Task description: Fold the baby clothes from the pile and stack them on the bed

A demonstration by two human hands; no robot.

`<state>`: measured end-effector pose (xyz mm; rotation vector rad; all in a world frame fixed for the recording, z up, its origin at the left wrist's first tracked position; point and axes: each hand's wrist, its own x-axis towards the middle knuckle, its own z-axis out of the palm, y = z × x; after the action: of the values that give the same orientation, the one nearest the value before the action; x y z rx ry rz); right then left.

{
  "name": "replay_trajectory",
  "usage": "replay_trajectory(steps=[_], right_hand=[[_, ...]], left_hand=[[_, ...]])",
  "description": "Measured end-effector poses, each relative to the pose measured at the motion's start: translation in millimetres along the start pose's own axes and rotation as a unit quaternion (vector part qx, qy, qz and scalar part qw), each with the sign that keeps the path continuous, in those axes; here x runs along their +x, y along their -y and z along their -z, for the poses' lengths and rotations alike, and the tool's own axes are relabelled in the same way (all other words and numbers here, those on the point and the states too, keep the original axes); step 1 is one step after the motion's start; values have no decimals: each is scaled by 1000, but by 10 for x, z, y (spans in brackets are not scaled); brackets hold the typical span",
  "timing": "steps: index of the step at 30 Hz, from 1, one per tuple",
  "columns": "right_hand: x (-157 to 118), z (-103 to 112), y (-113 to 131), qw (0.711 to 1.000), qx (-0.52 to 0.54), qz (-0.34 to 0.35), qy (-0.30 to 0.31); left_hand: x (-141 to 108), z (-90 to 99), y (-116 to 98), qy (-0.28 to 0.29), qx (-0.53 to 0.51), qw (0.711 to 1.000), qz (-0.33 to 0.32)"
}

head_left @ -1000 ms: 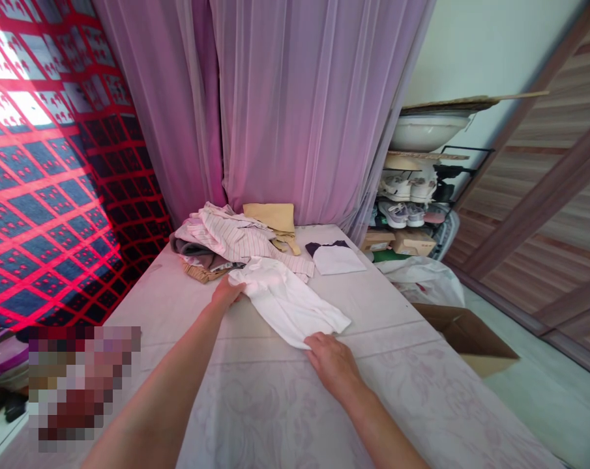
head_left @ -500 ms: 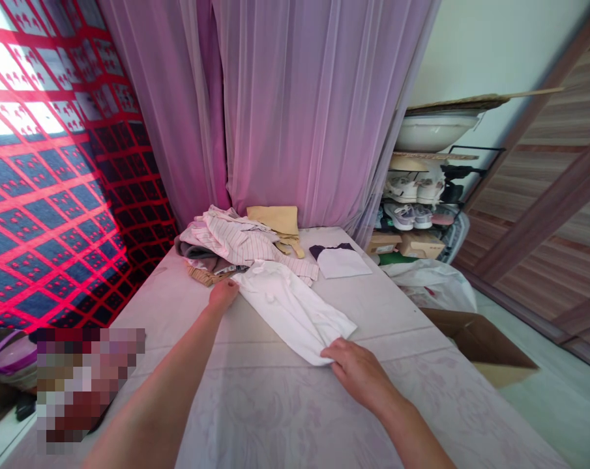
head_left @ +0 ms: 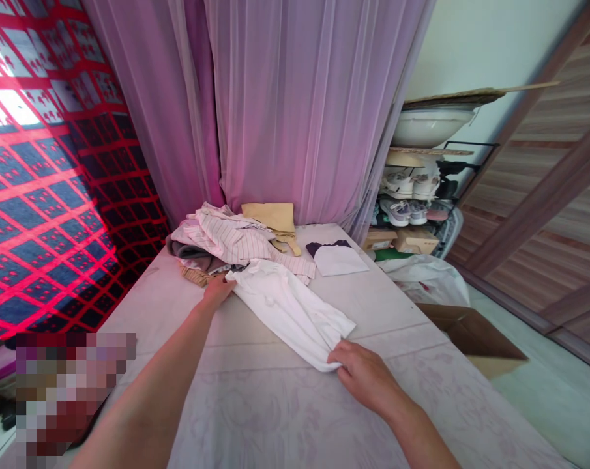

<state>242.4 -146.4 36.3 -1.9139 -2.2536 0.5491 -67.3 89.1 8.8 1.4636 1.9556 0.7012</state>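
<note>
White garment: one piece (head_left: 285,306), laid long and slantwise on the bed cover (head_left: 255,417), its far end beside the striped clothing; slightly rumpled, mostly flat, the bed bearing its weight.
Left hand: mine (head_left: 219,290), fingers closed on the garment's far left corner; a pinch at the edge, which I judge gives me control of that end without covering the cloth.
Right hand: mine (head_left: 368,378), fingers and thumb closed on the near end; low over the bed, probably so that the cloth stays level.
Span between hands: wide; gripping opposite ends seems to draw the long edge fairly straight.
Striped clothing: pink and pale (head_left: 236,238), loosely heaped beyond my left hand over darker pieces (head_left: 191,253); looks unsorted, within easy reach.
Tan cloth: one (head_left: 270,215), flat at the far edge, partly behind the heap.
Dark-and-white garment: one (head_left: 338,259), in a compact flat shape, apart from the heap; the gap likely prevents mixing.
Shoes: light-coloured pairs (head_left: 397,212), on a rack right of the bed.
Cardboard box: open (head_left: 495,365), beside the bed's right edge; contents unclear.
</note>
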Motion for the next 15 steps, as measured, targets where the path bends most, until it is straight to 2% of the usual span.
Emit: replay_trajectory(steps=[3, 6, 10, 12, 15], right_hand=[[24, 37, 18, 1000, -7, 5, 2], [29, 110, 44, 1000, -7, 4, 9], [4, 170, 40, 999, 0, 8, 43], [-17, 167, -10, 998, 2, 11, 58], [-39, 175, -152, 994, 33, 12, 103]], left_hand=[[-172, 90, 77, -22, -44, 999, -2], [-443, 245, 274, -49, -60, 997, 8], [-866, 484, 655, -77, 12, 997, 23], [-1036, 596, 814, -57, 77, 995, 29], [-1132, 759, 936, 10, 139, 990, 12]])
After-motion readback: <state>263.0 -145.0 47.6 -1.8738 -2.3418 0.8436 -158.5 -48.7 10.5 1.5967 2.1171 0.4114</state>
